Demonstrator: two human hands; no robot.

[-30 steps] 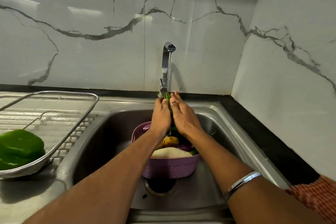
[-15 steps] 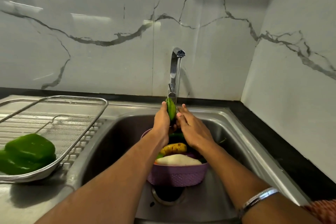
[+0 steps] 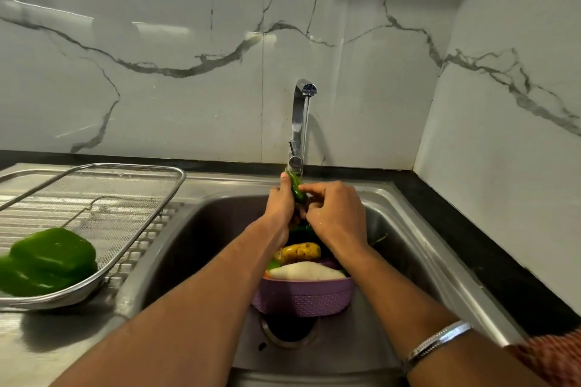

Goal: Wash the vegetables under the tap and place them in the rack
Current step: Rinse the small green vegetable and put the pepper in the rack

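My left hand point(image 3: 281, 207) and my right hand point(image 3: 334, 214) both grip a small green chilli point(image 3: 295, 186) right under the chrome tap point(image 3: 300, 122), where a thin stream of water runs. Below the hands a purple basket point(image 3: 303, 300) stands in the steel sink point(image 3: 418, 248); it holds a yellowish potato point(image 3: 301, 251), a white radish point(image 3: 306, 272) and other vegetables partly hidden by my arms. At the left, a metal mesh rack point(image 3: 132, 195) rests on the drainboard with a green bell pepper point(image 3: 50, 261) in it.
The sink drain point(image 3: 289, 330) lies open in front of the basket. Marble walls close in the back and the right side, with a black counter strip point(image 3: 471, 239) along the sink's right rim. A bangle circles my right wrist.
My right hand's fingers have curled from flat to pinching the chilli. The chilli stays under the tap.
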